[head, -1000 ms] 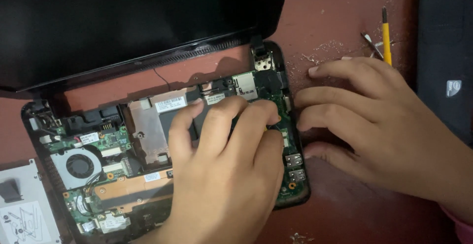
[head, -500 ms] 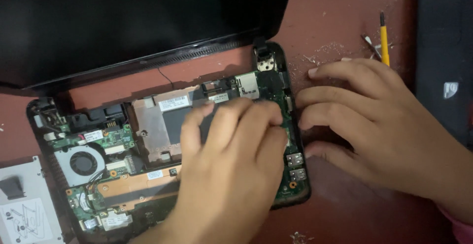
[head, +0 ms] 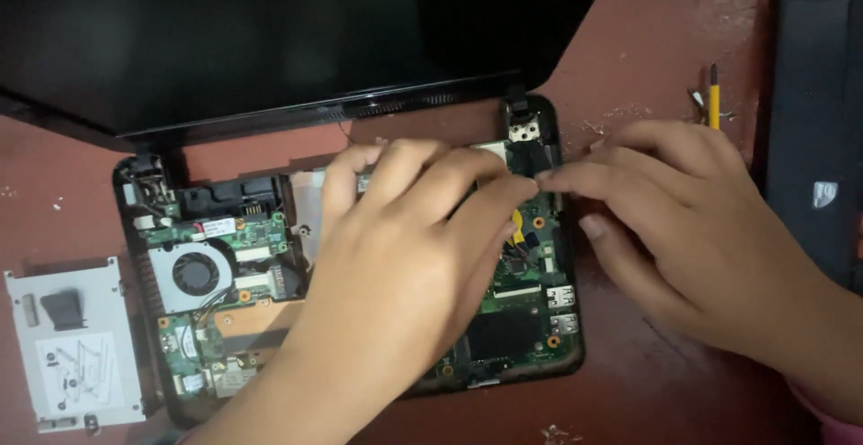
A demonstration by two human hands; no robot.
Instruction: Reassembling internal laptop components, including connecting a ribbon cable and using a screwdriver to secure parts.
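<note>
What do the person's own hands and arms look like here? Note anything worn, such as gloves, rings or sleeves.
Both hands are bare: no gloves, rings or watch show on the left hand or the right hand. Nails are short and unpainted. A pink sleeve edge shows at the right wrist.

I see the opened laptop base [head: 225, 256] lying on the tabletop [head: 647, 40], its screen [head: 270, 31] behind it. A drive caddy [head: 72, 346] lies left of it; a screwdriver [head: 713, 94] lies to the right, behind my right hand [head: 692, 229].

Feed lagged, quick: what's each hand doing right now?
Left hand: open, fingers spread on the laptop base, holding nothing.
Right hand: fingertips at its right edge; grip cannot be told.
</note>
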